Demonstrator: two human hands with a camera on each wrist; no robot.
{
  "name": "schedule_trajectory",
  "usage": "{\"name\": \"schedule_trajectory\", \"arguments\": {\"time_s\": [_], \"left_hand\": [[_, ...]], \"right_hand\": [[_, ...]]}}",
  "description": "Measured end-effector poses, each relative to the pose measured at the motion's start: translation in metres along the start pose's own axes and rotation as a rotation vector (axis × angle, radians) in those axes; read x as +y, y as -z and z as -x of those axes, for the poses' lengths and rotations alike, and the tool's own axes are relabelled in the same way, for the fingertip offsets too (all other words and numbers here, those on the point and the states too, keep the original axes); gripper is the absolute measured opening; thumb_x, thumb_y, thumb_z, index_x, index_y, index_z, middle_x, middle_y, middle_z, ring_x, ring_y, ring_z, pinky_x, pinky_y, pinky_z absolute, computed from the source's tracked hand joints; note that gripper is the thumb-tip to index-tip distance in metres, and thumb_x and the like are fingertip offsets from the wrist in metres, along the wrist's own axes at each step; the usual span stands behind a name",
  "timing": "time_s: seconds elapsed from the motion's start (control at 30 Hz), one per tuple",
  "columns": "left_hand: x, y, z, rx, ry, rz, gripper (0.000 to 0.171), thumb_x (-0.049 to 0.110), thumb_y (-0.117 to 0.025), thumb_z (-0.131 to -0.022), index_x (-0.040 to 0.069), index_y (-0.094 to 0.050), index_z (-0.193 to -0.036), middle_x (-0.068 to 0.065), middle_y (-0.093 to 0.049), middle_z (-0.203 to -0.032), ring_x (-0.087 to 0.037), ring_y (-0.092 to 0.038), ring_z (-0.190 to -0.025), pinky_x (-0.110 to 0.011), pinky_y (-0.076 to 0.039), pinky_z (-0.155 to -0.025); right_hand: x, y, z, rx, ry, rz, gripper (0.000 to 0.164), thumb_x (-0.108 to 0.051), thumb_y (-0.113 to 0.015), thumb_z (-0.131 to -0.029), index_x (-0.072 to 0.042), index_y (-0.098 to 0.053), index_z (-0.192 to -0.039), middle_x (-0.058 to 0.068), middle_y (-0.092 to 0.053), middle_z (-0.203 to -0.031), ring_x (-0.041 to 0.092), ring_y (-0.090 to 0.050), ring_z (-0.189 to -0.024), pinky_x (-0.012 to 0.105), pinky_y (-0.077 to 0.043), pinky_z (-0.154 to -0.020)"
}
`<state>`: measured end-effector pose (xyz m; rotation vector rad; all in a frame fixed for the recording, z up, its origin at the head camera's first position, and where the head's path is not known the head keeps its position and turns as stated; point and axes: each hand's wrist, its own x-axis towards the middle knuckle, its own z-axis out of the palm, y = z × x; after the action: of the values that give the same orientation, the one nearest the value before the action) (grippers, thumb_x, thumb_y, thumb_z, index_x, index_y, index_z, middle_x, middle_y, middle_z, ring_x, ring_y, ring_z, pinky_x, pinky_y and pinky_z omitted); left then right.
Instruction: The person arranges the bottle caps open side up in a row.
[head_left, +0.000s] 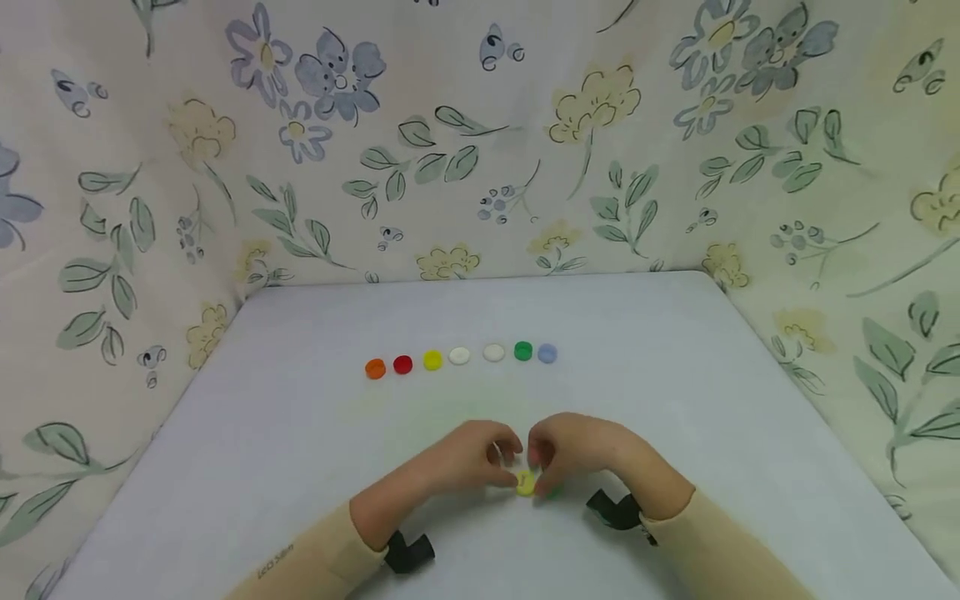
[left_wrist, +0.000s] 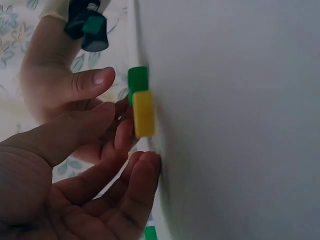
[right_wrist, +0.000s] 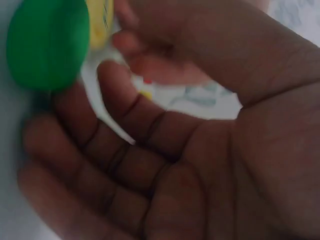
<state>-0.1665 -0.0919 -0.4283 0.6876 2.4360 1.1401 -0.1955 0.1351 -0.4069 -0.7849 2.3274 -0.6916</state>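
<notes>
A yellow bottle cap (head_left: 525, 482) with faint markings on top lies on the white table between my two hands. Right beside it is a green bottle cap (right_wrist: 47, 45), mostly covered by my right hand in the head view. My left hand (head_left: 476, 457) comes in from the left, its thumb tip close to the yellow cap and its other fingers loosely bent. My right hand (head_left: 581, 450) arches over the green cap from the right. In the right wrist view its fingers are relaxed and spread below that cap. Neither hand shows a pinch on a cap.
Farther back, a row of caps crosses the table (head_left: 300, 450): orange (head_left: 375, 368), red (head_left: 402, 364), yellow (head_left: 432, 360), two white ones, green (head_left: 522, 350) and light blue (head_left: 547, 353). Floral cloth (head_left: 450, 167) hangs along the back and sides.
</notes>
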Motion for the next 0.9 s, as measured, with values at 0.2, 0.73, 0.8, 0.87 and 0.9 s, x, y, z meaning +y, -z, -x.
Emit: {"name": "schedule_trajectory", "arguments": {"time_s": [0.2, 0.73, 0.8, 0.87, 0.9], "left_hand": [[-0.003, -0.02, 0.002, -0.011, 0.01, -0.072, 0.025, 0.006, -0.084, -0.083, 0.01, -0.071, -0.104, 0.008, -0.063, -0.089, -0.008, -0.055, -0.077, -0.021, -0.051, -0.07], [-0.022, -0.014, 0.001, 0.083, 0.073, 0.124, 0.004, 0.017, -0.079, -0.091, 0.015, -0.079, -0.095, 0.007, -0.067, -0.077, -0.011, -0.059, -0.072, -0.025, -0.052, -0.066], [-0.024, -0.01, 0.001, 0.119, 0.114, 0.197, 0.006, 0.021, -0.076, -0.094, 0.017, -0.08, -0.095, 0.003, -0.068, -0.076, -0.013, -0.06, -0.069, -0.026, -0.051, -0.064], [-0.026, -0.006, 0.0, 0.159, 0.149, 0.274, 0.011, 0.024, -0.074, -0.096, 0.015, -0.079, -0.096, -0.003, -0.069, -0.076, -0.015, -0.061, -0.066, -0.026, -0.052, -0.063], [-0.027, -0.004, -0.001, 0.18, 0.164, 0.31, 0.013, 0.025, -0.072, -0.097, 0.014, -0.079, -0.096, -0.005, -0.069, -0.077, -0.016, -0.061, -0.065, -0.026, -0.052, -0.064]], "right_hand": [[-0.02, -0.023, -0.004, 0.082, -0.035, 0.143, 0.036, -0.018, -0.096, -0.068, -0.016, -0.062, -0.079, -0.007, -0.058, -0.073, 0.014, -0.053, -0.069, 0.033, -0.045, -0.064], [-0.013, -0.012, -0.012, 0.107, 0.062, -0.022, 0.012, -0.007, -0.084, -0.079, -0.012, -0.076, -0.087, -0.007, -0.067, -0.08, 0.014, -0.06, -0.077, 0.035, -0.053, -0.069], [-0.01, -0.009, -0.013, 0.128, 0.042, -0.077, 0.009, -0.008, -0.08, -0.085, -0.013, -0.078, -0.091, -0.007, -0.07, -0.084, 0.014, -0.06, -0.08, 0.035, -0.053, -0.072], [-0.007, -0.007, -0.015, 0.16, 0.023, -0.146, 0.007, -0.011, -0.077, -0.089, -0.013, -0.079, -0.095, -0.005, -0.071, -0.087, 0.015, -0.06, -0.081, 0.035, -0.052, -0.072], [-0.006, -0.006, -0.016, 0.174, 0.018, -0.182, 0.007, -0.013, -0.076, -0.091, -0.013, -0.079, -0.096, -0.005, -0.072, -0.087, 0.015, -0.06, -0.081, 0.034, -0.052, -0.072]]}}
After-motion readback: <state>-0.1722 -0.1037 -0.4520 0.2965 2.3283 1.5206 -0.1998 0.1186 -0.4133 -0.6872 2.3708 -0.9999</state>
